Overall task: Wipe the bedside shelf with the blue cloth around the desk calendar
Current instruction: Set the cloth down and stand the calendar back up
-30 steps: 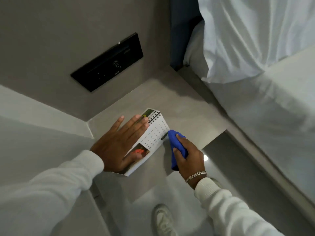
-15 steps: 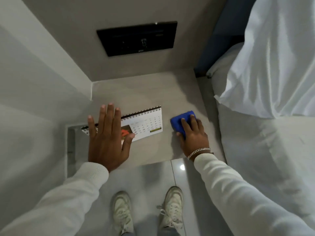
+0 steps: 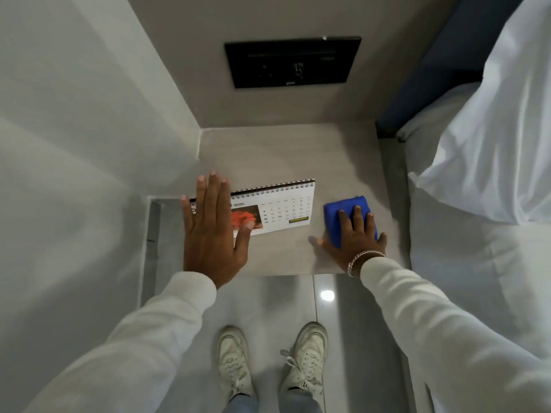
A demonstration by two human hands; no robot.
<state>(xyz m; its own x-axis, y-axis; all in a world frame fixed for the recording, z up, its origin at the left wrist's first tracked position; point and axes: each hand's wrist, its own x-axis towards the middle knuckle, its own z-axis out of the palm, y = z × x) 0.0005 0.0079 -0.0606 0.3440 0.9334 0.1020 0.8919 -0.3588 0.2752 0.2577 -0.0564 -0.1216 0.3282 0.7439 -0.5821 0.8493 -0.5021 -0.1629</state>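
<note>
Wiping in progress on the right of the shelf; ground around the calendar outstanding.

At centre-left of the frame the left hand (image 3: 212, 231) lies flat, fingers (image 3: 213, 192) released and spread, over the left end of the white spiral-bound desk calendar with the red photo (image 3: 277, 208); whether it presses on it or hovers cannot be told. The calendar stands at mid-frame on the pale grey bedside shelf (image 3: 283, 150). Just right of it, apart from it, the right hand (image 3: 356, 234) presses the folded blue cloth (image 3: 340, 214) flat to the shelf, fingers laid over it, not clenched. The white bed linen (image 3: 477, 162) fills the right of the frame. Judgement: no visible mark separates wiped from unwiped surface; the strips behind, in front of and left of the calendar likely remain.
</note>
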